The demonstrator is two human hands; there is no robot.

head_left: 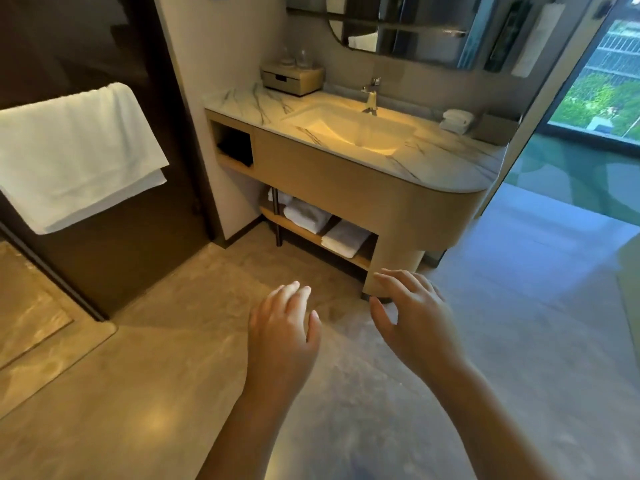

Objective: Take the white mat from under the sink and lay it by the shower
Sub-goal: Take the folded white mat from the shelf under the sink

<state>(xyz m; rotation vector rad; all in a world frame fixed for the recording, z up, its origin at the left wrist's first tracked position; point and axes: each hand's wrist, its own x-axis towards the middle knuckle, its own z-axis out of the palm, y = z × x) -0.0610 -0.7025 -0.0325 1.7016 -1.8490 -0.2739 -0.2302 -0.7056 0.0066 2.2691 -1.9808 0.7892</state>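
Both my hands hang in the lower middle of the frame, above the tiled floor point(166, 358), and neither touches anything. My left hand point(282, 327) is loose, palm down, fingers gently curled and empty. My right hand point(412, 313) sits just beside it to the right, fingers spread and slack, also holding nothing; its fingertips overlap the rounded foot of the vanity point(346, 178) from where I look.

The vanity fills the centre of the frame, with the lit sink point(349, 128) sunk in its marble top and the tap point(371, 95) behind the basin. Under the sink runs a low open shelf point(304, 233). On it lie folded white cloths: one bundle point(306, 213) toward the left, and a flat folded white piece point(344, 239) just to its right. I cannot tell which of them is the mat.

At the left edge of the frame a white towel point(76, 154) hangs draped in front of the dark door point(121, 237).
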